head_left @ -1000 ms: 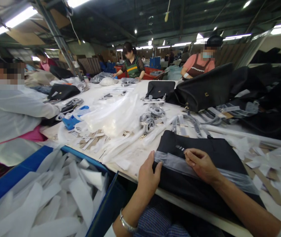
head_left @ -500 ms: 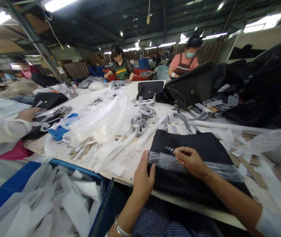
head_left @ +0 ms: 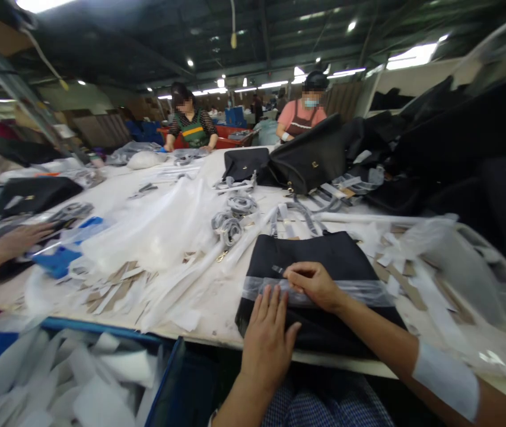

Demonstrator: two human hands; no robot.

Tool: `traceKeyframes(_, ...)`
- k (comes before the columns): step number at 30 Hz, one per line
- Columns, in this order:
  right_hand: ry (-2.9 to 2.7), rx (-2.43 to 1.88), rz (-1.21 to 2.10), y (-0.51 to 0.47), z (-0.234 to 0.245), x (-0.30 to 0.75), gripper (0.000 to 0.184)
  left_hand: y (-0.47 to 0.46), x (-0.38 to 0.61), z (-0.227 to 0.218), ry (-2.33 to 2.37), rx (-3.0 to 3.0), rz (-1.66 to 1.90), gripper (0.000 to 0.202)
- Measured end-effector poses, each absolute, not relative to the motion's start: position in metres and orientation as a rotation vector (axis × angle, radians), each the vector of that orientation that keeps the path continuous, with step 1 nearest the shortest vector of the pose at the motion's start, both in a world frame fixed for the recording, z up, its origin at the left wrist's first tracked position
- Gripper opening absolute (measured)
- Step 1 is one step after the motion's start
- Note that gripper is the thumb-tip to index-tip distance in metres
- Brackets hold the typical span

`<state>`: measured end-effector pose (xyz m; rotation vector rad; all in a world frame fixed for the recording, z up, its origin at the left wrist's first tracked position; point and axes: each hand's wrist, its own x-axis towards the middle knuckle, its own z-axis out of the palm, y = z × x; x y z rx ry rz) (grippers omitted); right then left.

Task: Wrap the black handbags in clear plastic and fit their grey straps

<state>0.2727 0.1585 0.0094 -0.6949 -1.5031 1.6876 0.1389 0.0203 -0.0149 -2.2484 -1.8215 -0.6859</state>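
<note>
A black handbag (head_left: 299,252) lies flat at the table's front edge, its wrapped handles (head_left: 304,214) pointing away from me. Across its front runs a clear plastic strip (head_left: 359,290). My left hand (head_left: 268,332) rests on the bag's left part, fingers stretched over the strip. Just above the strip, my right hand (head_left: 315,284) is closed in a pinch beside a small shiny tab (head_left: 277,270) on the bag. Whether the fingertips grip that tab is too small to tell.
Coiled, wrapped straps (head_left: 230,222) and a heap of clear plastic (head_left: 155,219) lie beyond. More black bags (head_left: 310,157) stand at the back right. A blue bin (head_left: 175,362) of white scraps sits lower left. A co-worker's hand (head_left: 24,238) is at far left.
My left hand has moved from the bag's left edge onto its front. My right hand stays pinched near the small tab. The view has turned right.
</note>
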Motion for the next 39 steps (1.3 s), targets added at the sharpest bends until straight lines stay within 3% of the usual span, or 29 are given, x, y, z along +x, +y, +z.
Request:
traceKeyframes(11, -1.586, -0.755, 1.621, 0.141, 0.047, 0.264, 0.036, 0.023, 0.127, -0.022, -1.761, -2.267, -0.69, 0.053)
traceKeyframes(23, -2.106, -0.926, 1.756, 0.139, 0.065, 0.215, 0.033, 0.018, 0.135, -0.022, -1.932, -2.226, -0.901, 0.046)
traceKeyframes(32, -2.422, -1.214, 1.178, 0.141, 0.061, 0.204, 0.032, 0.02, 0.132, -0.025, -1.896, -2.26, -0.982, 0.048)
traceKeyframes(39, -2.147, -1.178, 1.474, 0.138, 0.076, 0.189, 0.039, 0.019, 0.132, -0.028, -1.871, -2.251, -1.038, 0.048)
